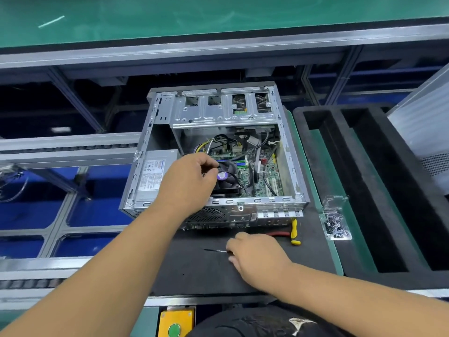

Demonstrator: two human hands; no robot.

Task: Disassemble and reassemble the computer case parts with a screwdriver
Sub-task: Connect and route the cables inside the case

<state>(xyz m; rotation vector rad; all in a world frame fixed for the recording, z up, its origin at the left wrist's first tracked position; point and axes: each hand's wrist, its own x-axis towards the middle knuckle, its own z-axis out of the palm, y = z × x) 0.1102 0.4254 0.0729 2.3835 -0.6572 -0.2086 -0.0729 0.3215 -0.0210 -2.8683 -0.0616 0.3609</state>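
One open computer case [213,152], one screwdriver [216,251], one yellow-handled tool [294,232], one clear screw box [336,221], and two hands: left [192,181], right [257,256].

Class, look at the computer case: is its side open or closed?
Open. The computer case has no side panel on top, so the fan and wires inside show.
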